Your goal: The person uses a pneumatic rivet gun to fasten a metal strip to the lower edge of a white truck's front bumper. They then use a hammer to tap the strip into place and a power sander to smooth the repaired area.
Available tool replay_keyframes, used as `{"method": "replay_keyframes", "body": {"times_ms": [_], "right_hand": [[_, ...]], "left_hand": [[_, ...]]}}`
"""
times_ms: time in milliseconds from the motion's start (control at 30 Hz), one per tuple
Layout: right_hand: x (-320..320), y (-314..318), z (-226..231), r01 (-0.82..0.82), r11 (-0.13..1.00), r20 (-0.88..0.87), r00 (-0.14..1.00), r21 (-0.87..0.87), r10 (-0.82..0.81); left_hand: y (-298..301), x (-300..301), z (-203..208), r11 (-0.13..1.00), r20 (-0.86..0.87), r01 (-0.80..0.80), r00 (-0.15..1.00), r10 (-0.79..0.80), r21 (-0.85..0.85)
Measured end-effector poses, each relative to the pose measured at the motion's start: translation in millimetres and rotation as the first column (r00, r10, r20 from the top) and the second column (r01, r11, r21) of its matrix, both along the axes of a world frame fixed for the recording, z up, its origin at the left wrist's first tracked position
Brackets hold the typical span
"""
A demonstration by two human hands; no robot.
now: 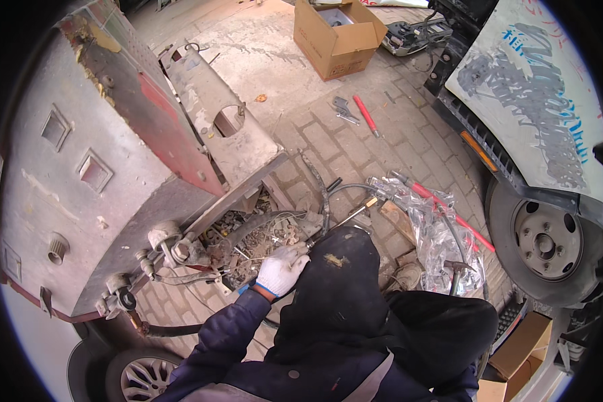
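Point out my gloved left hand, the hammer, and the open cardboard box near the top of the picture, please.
Gloved left hand (281,270): head view, on the back of the white glove.
Hammer (457,266): head view, on its head.
Cardboard box (335,50): head view, on its outer wall.

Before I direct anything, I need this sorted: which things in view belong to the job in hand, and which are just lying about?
Likely in the job:
white-gloved left hand, its grip unclear
slim silver metal rod with brass-coloured end, beyond the hand

Seemingly lying about:
open brown cardboard box
short straight red bar, nearer than the box
crumpled clear plastic wrapping
dark-headed hammer
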State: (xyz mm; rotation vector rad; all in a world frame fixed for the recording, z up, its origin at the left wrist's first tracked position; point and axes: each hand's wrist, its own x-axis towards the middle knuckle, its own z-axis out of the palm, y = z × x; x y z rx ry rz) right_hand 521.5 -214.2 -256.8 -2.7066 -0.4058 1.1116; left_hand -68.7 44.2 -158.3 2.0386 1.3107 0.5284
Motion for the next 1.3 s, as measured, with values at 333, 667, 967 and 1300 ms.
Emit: {"method": "replay_keyframes", "body": {"times_ms": [333, 667, 967, 1300], "right_hand": [[-78, 10, -32, -0.085, 0.993, 0.013, 0.996, -0.087, 0.086], [-95, 5, -11, 0.012, 0.999, 0.057, 0.998, 0.037, -0.014], [-13, -96, 38, 0.391, 0.904, 0.244, 0.872, 0.174, -0.424], [59, -40, 63, 0.387, 0.649, -0.017, 0.866, 0.655, -0.499]], "left_hand": [[-88, -53, -44, 0.957, -0.336, -0.086, 0.942, -0.013, -0.278], [22, 51, 96, 0.900, 0.052, 0.111, 0.988, -0.146, 0.421], [51, 56, 241, 0.540, -0.097, 0.163, 0.984, -0.150, 0.825], [6, 16, 298, 0.575, -0.314, 0.284, 0.948, -0.049, 0.767]]}}
